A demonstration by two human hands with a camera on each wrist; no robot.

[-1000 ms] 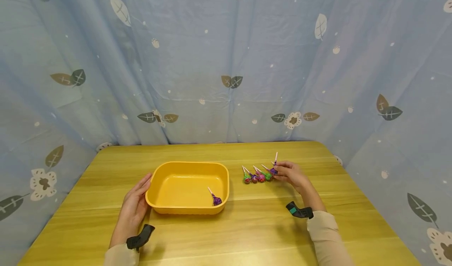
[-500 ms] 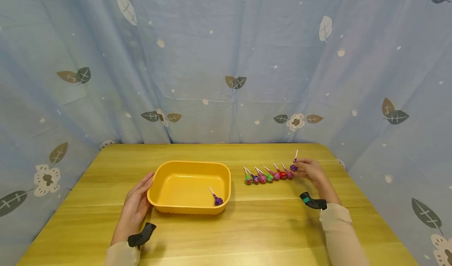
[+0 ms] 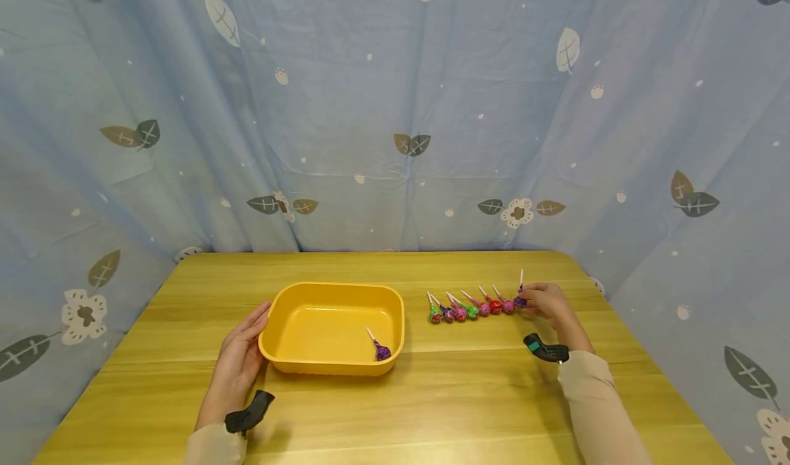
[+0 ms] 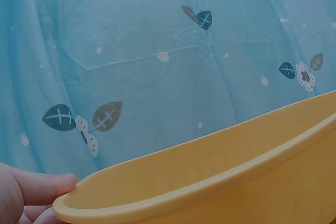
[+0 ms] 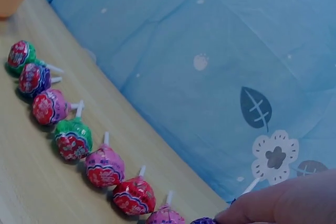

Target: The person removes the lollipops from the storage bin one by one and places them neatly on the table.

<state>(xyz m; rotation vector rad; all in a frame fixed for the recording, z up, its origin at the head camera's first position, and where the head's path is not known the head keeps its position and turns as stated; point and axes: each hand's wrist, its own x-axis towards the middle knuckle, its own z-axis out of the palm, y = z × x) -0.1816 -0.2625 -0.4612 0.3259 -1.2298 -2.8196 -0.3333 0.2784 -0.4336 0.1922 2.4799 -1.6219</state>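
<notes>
My right hand (image 3: 548, 303) pinches a purple-wrapped lollipop (image 3: 521, 300) at the right end of a row, its white stick pointing up. In the right wrist view the fingers (image 5: 283, 200) cover most of this purple lollipop (image 5: 203, 221). Beside it lie several lollipops in green, purple, pink and red wrappers, among them a red one (image 5: 134, 195) and a green one (image 5: 73, 139). My left hand (image 3: 237, 355) rests against the left side of a yellow tray (image 3: 333, 368), fingers at its rim (image 4: 121, 211). Inside the tray, near its right front corner, lies another purple lollipop (image 3: 382, 352).
Everything stands on a wood-grain table (image 3: 395, 417). A blue curtain (image 3: 345, 108) with leaf and flower prints hangs behind the table and at its sides. A black wrist device sits on each arm (image 3: 546, 348).
My right hand has moved right along the row with the purple lollipop, then lowered it at the row's end. More lollipops have come into view. The left hand stays at the tray.
</notes>
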